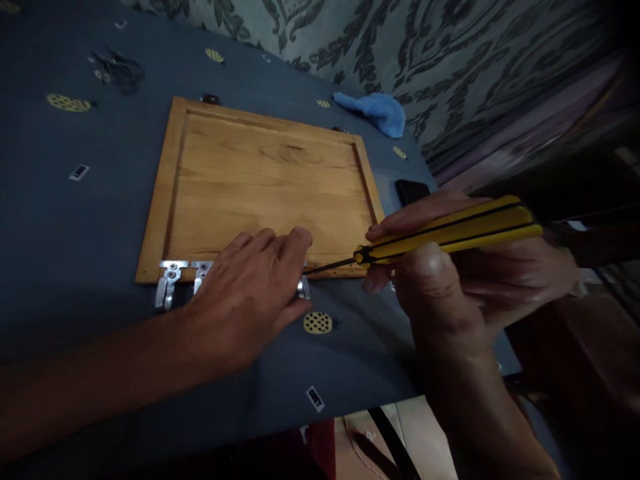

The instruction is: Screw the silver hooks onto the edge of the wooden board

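A framed wooden panel [270, 180] lies flat on the dark blue cloth. Metal hooks [173, 275] are fixed along its near edge, and another metal piece [303, 287] shows beside my left hand. My left hand [255, 287] rests over that edge with its fingers bent together; what they press or hold is mostly hidden beneath them. In my right hand [450, 280] is a yellow and black screwdriver [470, 227], gripped by the handle. Its shaft points left, and the tip reaches the panel's near edge by my left fingers.
A blue cloth [380, 113] and a black object [413, 191] lie beyond the panel's right side. Scissors [117, 70] are at the back left. The table's near edge [365, 407] drops to the floor, and a patterned curtain or wall covering [390, 47] rises behind.
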Available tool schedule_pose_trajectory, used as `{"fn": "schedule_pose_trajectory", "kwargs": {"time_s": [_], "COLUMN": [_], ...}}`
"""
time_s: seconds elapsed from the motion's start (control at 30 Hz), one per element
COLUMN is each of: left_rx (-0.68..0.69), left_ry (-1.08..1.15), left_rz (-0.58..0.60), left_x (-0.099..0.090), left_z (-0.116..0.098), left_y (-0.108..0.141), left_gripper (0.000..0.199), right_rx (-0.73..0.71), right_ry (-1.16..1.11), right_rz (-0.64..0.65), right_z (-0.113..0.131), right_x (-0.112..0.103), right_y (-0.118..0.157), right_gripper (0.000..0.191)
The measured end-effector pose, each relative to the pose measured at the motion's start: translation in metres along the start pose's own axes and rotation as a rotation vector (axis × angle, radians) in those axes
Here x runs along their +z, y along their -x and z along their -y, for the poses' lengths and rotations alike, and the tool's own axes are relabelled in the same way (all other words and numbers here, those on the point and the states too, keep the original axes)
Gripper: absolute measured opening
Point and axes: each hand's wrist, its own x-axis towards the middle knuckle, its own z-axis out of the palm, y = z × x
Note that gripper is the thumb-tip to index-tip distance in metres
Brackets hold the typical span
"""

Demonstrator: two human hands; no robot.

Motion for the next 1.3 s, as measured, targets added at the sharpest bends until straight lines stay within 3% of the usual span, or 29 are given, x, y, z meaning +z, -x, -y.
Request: {"fn": "schedule_pose_trajectory", "kwargs": {"time_s": [0.1,0.3,0.57,0.77,1.03,1.17,1.3], "left_rx": [0.015,0.008,-0.021,-0.029,-0.024,-0.025,-0.020], "left_ry": [0.006,0.008,0.035,0.035,0.057,0.061,0.064], "left_rz": [-0.011,-0.008,0.023,0.043,0.053,0.051,0.034], "left_x": [0.001,0.002,0.000,0.001,0.000,0.000,0.000], "left_z": [0.001,0.001,0.000,0.001,0.001,0.001,0.000], "left_y": [0.001,0.002,0.000,0.001,-0.001,0.000,0.000], "left_gripper": [0.056,0.056,0.047,0.052,0.050,0.052,0.053], "right_rx": [-0.077,-0.174,-0.162,-0.130,-0.024,-0.098,-0.179], "right_ry": [0.045,0.061,0.113,0.075,-0.100,-0.072,-0.080], "right_rz": [-0.035,-0.017,-0.040,-0.089,0.084,0.131,0.096], "right_z": [-0.003,-0.007,-0.007,-0.009,-0.011,-0.015,-0.017], "right_x": [0.002,0.002,0.003,0.005,-0.009,-0.012,-0.008], "right_y": [0.001,0.003,0.002,0.002,-0.006,-0.007,-0.005], "right_gripper": [0.005,0.015,0.006,0.007,0.028,0.018,0.021]}}
